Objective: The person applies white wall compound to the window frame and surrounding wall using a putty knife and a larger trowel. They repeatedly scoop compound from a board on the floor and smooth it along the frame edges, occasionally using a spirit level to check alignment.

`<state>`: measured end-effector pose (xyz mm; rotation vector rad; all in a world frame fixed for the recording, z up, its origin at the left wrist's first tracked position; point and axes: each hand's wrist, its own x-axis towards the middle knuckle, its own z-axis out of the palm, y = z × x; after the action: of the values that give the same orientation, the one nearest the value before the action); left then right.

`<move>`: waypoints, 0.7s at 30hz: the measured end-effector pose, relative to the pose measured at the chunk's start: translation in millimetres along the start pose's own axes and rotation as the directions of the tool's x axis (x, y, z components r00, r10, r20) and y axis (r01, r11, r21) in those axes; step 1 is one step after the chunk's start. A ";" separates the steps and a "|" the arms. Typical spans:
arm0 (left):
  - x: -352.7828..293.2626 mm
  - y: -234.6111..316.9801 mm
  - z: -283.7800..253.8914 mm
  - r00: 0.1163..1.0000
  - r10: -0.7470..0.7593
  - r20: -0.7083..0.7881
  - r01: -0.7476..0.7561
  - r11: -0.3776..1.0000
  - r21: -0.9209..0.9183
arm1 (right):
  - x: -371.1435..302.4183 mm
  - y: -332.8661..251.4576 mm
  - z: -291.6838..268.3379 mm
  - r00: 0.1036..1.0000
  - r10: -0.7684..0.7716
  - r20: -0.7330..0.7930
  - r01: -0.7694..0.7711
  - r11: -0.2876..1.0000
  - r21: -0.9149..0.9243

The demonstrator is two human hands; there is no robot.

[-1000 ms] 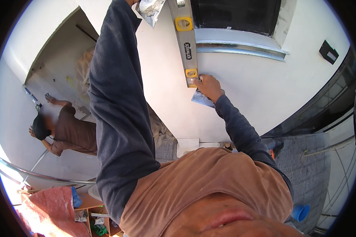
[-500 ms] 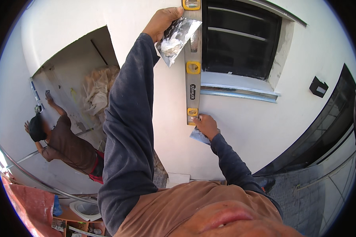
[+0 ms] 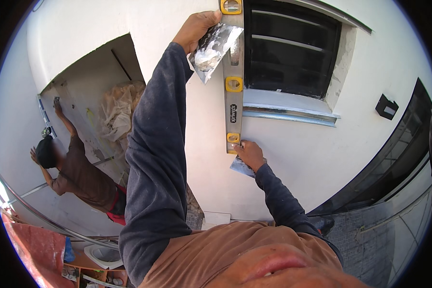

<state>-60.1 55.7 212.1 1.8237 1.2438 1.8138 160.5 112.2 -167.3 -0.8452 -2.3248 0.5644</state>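
Note:
A long grey spirit level (image 3: 231, 98) with yellow-framed vials stands upright against the white wall, along the left side of a window. My left hand (image 3: 197, 30), raised high, is closed at the level's upper part, its thumb at the edge. It also grips a broad putty knife (image 3: 217, 45), whose metal blade is smeared with white paste; the handle is hidden. Lower down, my right hand (image 3: 251, 154) pinches the level's bottom end. A second metal blade (image 3: 242, 166), like a putty knife, sticks out below that hand, its handle out of sight.
The dark window (image 3: 288, 50) has a metal-edged sill (image 3: 288, 115). A black wall box (image 3: 386, 107) sits at right. On the left a co-worker (image 3: 84, 173) reaches up the wall near plastic sheeting (image 3: 117, 108). A white basin (image 3: 103, 254) lies lower left.
Both my hands and the level keep almost the same place. The co-worker's raised arm has reached higher up the wall.

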 end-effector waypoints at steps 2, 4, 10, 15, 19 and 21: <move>-0.2 0.5 0.0 1.000 -0.010 -0.011 0.010 1.000 -0.005 | 0.0 0.4 0.6 1.000 -0.023 -0.008 0.023 1.000 0.016; 0.7 1.4 -0.4 1.000 -0.027 -0.003 0.027 0.999 -0.035 | 0.3 0.7 0.9 1.000 -0.025 -0.007 0.025 1.000 0.017; 3.0 2.7 -2.5 0.999 -0.044 0.029 0.046 0.998 -0.050 | -0.2 1.0 0.6 1.000 -0.023 -0.009 0.023 1.000 0.021; 3.0 2.9 -3.8 0.999 -0.028 0.043 0.031 0.997 -0.069 | -0.2 0.7 0.7 1.000 -0.017 -0.012 0.017 1.000 0.002; 3.4 4.0 -4.5 0.998 -0.017 0.067 0.023 0.996 -0.091 | -0.5 -1.3 -1.0 1.000 -0.013 -0.009 0.014 0.999 0.035; 3.6 4.0 -3.6 0.998 -0.012 0.060 0.017 0.995 -0.098 | -0.9 -2.8 -3.1 1.000 0.005 0.004 -0.005 1.000 0.018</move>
<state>-62.5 54.7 218.0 1.7965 1.1230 1.7677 161.9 110.1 -163.9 -0.8425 -2.3182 0.5886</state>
